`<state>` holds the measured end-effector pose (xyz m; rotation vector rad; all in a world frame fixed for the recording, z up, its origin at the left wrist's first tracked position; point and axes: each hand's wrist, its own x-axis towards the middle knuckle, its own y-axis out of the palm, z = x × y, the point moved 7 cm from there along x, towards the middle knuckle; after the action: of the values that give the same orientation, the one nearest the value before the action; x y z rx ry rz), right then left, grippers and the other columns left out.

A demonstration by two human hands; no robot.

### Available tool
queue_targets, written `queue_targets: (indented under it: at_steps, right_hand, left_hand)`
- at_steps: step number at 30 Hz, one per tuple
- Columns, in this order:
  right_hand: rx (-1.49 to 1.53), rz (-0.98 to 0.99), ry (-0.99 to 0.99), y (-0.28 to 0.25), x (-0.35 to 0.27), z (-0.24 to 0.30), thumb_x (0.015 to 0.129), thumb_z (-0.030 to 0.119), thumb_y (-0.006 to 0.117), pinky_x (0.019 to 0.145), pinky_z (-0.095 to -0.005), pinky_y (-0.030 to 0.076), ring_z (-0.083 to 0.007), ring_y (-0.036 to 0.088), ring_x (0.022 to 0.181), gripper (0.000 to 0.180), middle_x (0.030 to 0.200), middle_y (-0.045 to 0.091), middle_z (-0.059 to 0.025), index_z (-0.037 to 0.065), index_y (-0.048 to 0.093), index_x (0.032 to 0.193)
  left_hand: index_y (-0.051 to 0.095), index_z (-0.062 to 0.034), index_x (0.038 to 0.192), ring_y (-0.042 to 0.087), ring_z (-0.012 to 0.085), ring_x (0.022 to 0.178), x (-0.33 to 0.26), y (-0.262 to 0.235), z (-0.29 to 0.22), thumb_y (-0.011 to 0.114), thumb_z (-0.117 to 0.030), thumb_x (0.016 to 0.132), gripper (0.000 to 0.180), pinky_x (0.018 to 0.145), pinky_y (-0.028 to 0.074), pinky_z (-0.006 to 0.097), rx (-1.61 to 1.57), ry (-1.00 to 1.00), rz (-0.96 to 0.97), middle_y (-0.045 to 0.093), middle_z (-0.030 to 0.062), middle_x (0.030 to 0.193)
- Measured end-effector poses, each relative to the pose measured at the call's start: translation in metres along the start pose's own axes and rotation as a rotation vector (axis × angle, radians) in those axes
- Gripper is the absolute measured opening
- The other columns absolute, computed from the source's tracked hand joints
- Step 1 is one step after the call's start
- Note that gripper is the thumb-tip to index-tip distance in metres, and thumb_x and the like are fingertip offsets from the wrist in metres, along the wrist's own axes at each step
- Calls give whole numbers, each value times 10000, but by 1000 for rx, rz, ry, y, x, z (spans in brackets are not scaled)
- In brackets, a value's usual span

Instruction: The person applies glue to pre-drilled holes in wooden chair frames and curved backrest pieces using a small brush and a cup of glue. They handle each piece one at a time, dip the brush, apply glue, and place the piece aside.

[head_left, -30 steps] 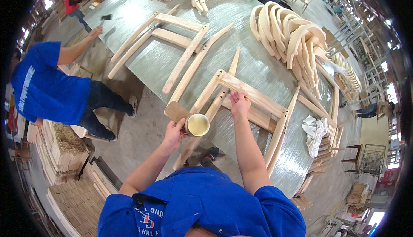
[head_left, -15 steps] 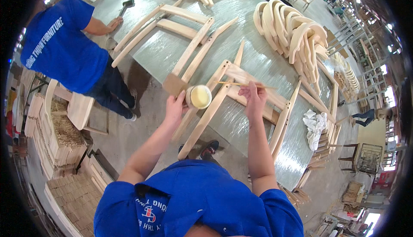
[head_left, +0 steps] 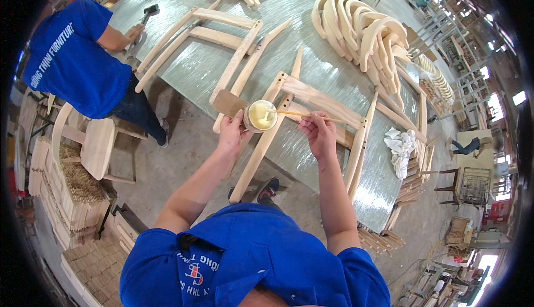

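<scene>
My left hand (head_left: 231, 136) is closed round a small round cup (head_left: 248, 121) holding a thick pale-yellow substance (head_left: 256, 113). Beside the cup and my left fingers is a flat brown piece (head_left: 228, 104); I cannot tell whether the fingers grip it too. A thin wooden stick (head_left: 289, 113) is pinched in my right hand (head_left: 320, 134), its tip inside the cup, coated pale. Under and between my hands lies a wooden chair frame (head_left: 317, 94), its legs joined by rails, with small dark holes near the joints.
A second frame (head_left: 225, 18) lies farther left on the shiny, film-covered table (head_left: 189, 70). Curved wooden parts (head_left: 361, 34) are heaped at the far right, and a white cloth (head_left: 399, 148) lies nearer. A co-worker (head_left: 78, 56) stands left, a hand by a mallet (head_left: 150, 11).
My right hand has moved left and slightly down, bringing the stick's tip into the cup. My left hand still holds the cup. The whole view has shifted slightly.
</scene>
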<state>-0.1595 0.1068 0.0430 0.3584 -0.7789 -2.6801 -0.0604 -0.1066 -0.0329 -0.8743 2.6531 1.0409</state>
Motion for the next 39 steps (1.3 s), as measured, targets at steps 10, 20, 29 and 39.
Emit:
queue_targets:
  at_steps: [10,20,29,39]
  right_hand:
    - [82,-217,140,-49,20,-34,869,164,581,578,-283,526,-154,594,612,149,685,586,-54,53,537,780]
    - [-922,-59,-400,-11,63,41,817,104,619,547,-236,428,-75,530,586,147,622,561,-40,-14,536,784]
    - [-1227,204,-599,37,72,27,807,49,605,489,-257,379,-91,432,519,143,558,461,-47,-11,503,726]
    - [-1301,237,-571,27,92,9,793,81,602,536,-333,445,-270,562,539,124,598,554,-135,4,521,740]
  left_hand:
    - [474,-41,1097,625,174,820,27,41,31,468,-194,940,219,726,569,365,29,-103,28,583,78,1003]
    - [461,-50,1118,635,189,822,25,-8,18,465,-186,940,224,668,586,358,-25,-40,-157,588,88,1012]
    - [474,-75,1099,640,152,767,3,-57,16,483,-214,935,215,603,566,302,21,-25,-166,605,65,973]
    - [496,-76,1072,638,126,729,-7,-57,20,481,-213,938,192,567,541,264,7,-35,-146,623,51,927]
